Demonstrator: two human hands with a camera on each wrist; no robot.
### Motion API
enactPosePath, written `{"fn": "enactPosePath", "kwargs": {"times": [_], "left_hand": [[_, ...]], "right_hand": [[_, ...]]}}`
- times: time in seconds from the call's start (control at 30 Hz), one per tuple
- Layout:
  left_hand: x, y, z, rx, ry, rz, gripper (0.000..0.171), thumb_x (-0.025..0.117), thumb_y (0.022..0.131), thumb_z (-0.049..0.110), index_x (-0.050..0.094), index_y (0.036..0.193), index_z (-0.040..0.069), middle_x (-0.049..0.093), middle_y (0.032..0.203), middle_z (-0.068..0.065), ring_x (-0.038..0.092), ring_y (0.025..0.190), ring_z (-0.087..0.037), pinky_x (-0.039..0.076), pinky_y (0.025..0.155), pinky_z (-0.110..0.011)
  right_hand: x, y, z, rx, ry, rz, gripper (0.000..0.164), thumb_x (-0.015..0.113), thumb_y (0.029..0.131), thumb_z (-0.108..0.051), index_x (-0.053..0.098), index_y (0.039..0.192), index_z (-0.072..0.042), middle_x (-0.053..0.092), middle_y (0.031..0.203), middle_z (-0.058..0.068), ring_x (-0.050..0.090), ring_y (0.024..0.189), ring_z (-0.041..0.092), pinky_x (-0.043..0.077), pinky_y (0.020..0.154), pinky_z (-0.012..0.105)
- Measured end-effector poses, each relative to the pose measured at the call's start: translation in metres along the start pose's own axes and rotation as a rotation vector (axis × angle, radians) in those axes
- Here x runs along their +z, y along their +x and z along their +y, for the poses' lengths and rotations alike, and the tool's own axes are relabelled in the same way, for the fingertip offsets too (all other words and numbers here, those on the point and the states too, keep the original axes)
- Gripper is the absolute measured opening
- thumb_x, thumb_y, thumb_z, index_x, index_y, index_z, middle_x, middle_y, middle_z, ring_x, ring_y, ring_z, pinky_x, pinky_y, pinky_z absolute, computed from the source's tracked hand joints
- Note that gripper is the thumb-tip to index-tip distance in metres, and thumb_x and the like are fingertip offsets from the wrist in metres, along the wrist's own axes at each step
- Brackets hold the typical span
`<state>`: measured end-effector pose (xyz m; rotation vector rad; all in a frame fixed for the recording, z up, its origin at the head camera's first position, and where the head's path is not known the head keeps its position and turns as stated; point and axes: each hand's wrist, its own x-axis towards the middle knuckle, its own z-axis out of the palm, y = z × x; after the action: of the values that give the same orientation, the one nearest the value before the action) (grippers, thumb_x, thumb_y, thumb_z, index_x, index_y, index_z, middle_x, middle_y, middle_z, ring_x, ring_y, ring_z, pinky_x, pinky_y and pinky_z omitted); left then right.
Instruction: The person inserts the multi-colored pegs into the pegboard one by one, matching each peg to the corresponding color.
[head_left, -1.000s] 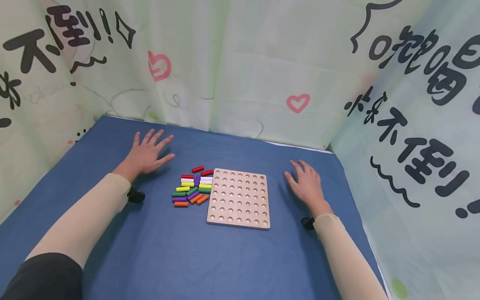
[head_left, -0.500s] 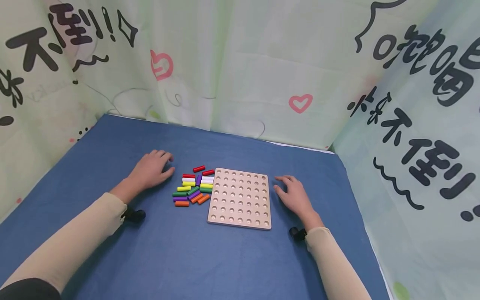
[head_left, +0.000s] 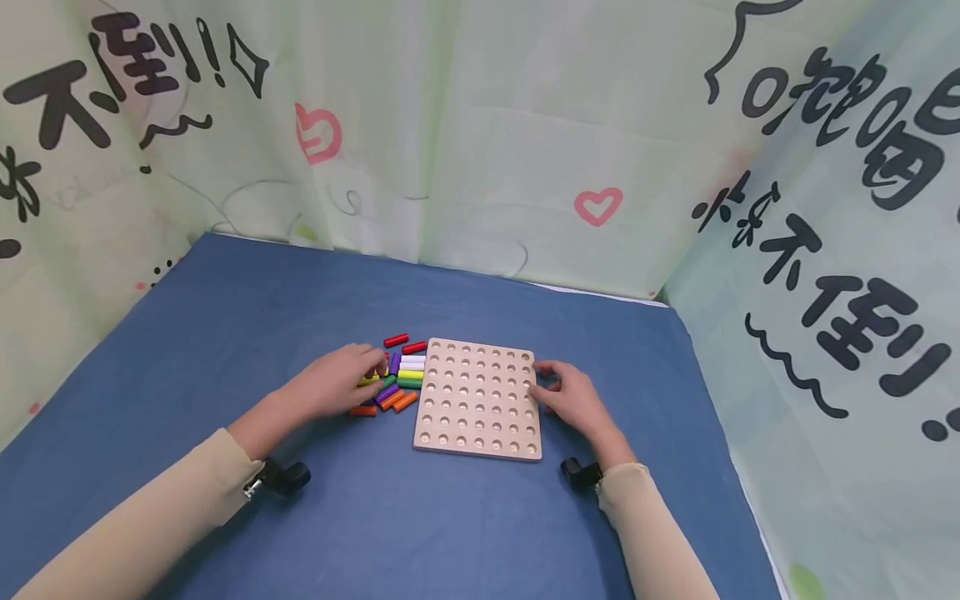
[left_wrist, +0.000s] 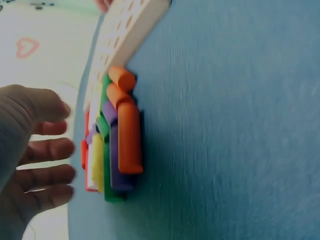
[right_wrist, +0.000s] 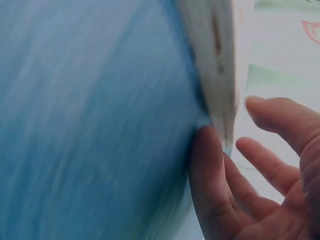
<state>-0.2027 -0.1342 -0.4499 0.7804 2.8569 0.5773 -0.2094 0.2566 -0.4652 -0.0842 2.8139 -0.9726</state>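
A pale wooden board (head_left: 470, 396) with rows of round holes lies flat on the blue cloth. Against its left side is a cluster of coloured pegs, among them an orange peg (left_wrist: 130, 140), a white peg (head_left: 412, 359) and a red peg (head_left: 396, 340). My left hand (head_left: 333, 379) hovers over the left part of this cluster, covering some pegs; its wrist view shows bent, spread fingers with nothing between them. At the board's right edge is my right hand (head_left: 573, 396), thumb and fingers apart around the edge; whether they touch it I cannot tell.
Blue cloth (head_left: 420, 517) covers the table. A pale printed curtain (head_left: 510, 125) with hearts and dark lettering hangs behind it and along both sides. A small black device (head_left: 285, 479) is strapped at the left wrist, another (head_left: 581, 473) at the right.
My left hand has come down and right, from beyond the pegs to above them, its spread fingers now bent. My right hand has moved left to the board's edge. Board and visible pegs stay put.
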Motion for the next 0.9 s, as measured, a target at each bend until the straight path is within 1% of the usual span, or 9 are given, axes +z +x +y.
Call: {"fn": "enactPosePath", "kwargs": {"times": [0.1, 0.17, 0.27, 0.4, 0.5, 0.63, 0.7, 0.77, 0.9], "left_hand": [[0.002, -0.008, 0.003, 0.037, -0.007, -0.043, 0.011, 0.074, 0.095, 0.018, 0.064, 0.1, 0.017, 0.057, 0.09, 0.003, 0.052, 0.082, -0.014, 0.048, 0.071, -0.03], [0.003, -0.014, 0.004, 0.06, 0.001, -0.06, 0.012, 0.075, 0.094, 0.017, 0.065, 0.099, 0.017, 0.057, 0.089, 0.004, 0.052, 0.082, -0.013, 0.049, 0.071, -0.03], [0.006, -0.023, 0.005, 0.096, 0.034, -0.068, 0.014, 0.077, 0.092, 0.015, 0.067, 0.103, 0.015, 0.058, 0.089, 0.004, 0.052, 0.082, -0.012, 0.051, 0.073, -0.031], [0.014, -0.03, 0.008, 0.095, 0.073, -0.071, 0.022, 0.079, 0.09, 0.012, 0.069, 0.11, 0.013, 0.061, 0.095, 0.002, 0.054, 0.086, -0.014, 0.054, 0.077, -0.033], [0.025, -0.033, 0.013, 0.094, 0.091, -0.024, 0.02, 0.078, 0.09, 0.009, 0.07, 0.108, 0.013, 0.06, 0.094, 0.0, 0.055, 0.085, -0.015, 0.054, 0.076, -0.033], [0.035, -0.036, 0.022, 0.113, 0.095, 0.069, 0.014, 0.073, 0.092, 0.005, 0.07, 0.102, 0.014, 0.057, 0.086, 0.001, 0.054, 0.08, -0.015, 0.051, 0.071, -0.031], [0.035, -0.037, 0.024, 0.121, 0.097, 0.086, 0.012, 0.072, 0.093, 0.005, 0.071, 0.1, 0.015, 0.055, 0.084, 0.002, 0.053, 0.078, -0.014, 0.049, 0.069, -0.03], [0.033, -0.036, 0.026, 0.127, 0.092, 0.091, 0.013, 0.073, 0.093, 0.005, 0.071, 0.1, 0.016, 0.057, 0.085, 0.001, 0.054, 0.078, -0.014, 0.05, 0.07, -0.03], [0.026, -0.027, 0.028, 0.138, 0.062, 0.108, 0.017, 0.076, 0.091, 0.005, 0.073, 0.103, 0.016, 0.059, 0.09, 0.0, 0.054, 0.079, -0.013, 0.052, 0.072, -0.03]], "right_hand": [[0.002, -0.001, -0.004, 0.003, 0.057, -0.037, 0.048, 0.075, 0.095, -0.017, 0.061, 0.141, -0.009, 0.06, 0.132, 0.018, 0.067, 0.081, 0.016, 0.059, 0.07, 0.03], [0.003, -0.001, -0.007, 0.0, 0.063, -0.051, 0.047, 0.075, 0.095, -0.014, 0.063, 0.14, -0.009, 0.059, 0.129, 0.019, 0.067, 0.079, 0.016, 0.06, 0.07, 0.031], [0.005, -0.002, -0.009, 0.012, 0.052, -0.044, 0.045, 0.076, 0.094, -0.013, 0.065, 0.138, -0.01, 0.059, 0.125, 0.018, 0.067, 0.076, 0.015, 0.058, 0.069, 0.03], [0.006, -0.002, -0.009, 0.032, 0.065, -0.03, 0.044, 0.075, 0.093, -0.011, 0.066, 0.137, -0.009, 0.058, 0.127, 0.019, 0.067, 0.077, 0.015, 0.058, 0.069, 0.03], [0.006, -0.003, -0.008, 0.049, 0.08, -0.021, 0.044, 0.074, 0.094, -0.01, 0.066, 0.137, -0.009, 0.057, 0.13, 0.02, 0.068, 0.077, 0.015, 0.059, 0.069, 0.031], [0.005, -0.005, -0.007, 0.063, 0.084, -0.015, 0.044, 0.074, 0.094, -0.01, 0.066, 0.137, -0.009, 0.057, 0.131, 0.02, 0.067, 0.076, 0.015, 0.059, 0.069, 0.031], [0.004, -0.005, -0.007, 0.062, 0.081, -0.012, 0.044, 0.074, 0.094, -0.01, 0.066, 0.136, -0.009, 0.057, 0.129, 0.02, 0.067, 0.075, 0.015, 0.059, 0.069, 0.031], [0.004, -0.005, -0.007, 0.059, 0.081, -0.012, 0.043, 0.074, 0.093, -0.01, 0.066, 0.136, -0.009, 0.057, 0.128, 0.02, 0.067, 0.075, 0.015, 0.059, 0.069, 0.031], [0.005, -0.003, -0.007, 0.051, 0.085, -0.01, 0.043, 0.075, 0.093, -0.01, 0.067, 0.135, -0.009, 0.057, 0.127, 0.019, 0.066, 0.074, 0.015, 0.059, 0.069, 0.03]]}}
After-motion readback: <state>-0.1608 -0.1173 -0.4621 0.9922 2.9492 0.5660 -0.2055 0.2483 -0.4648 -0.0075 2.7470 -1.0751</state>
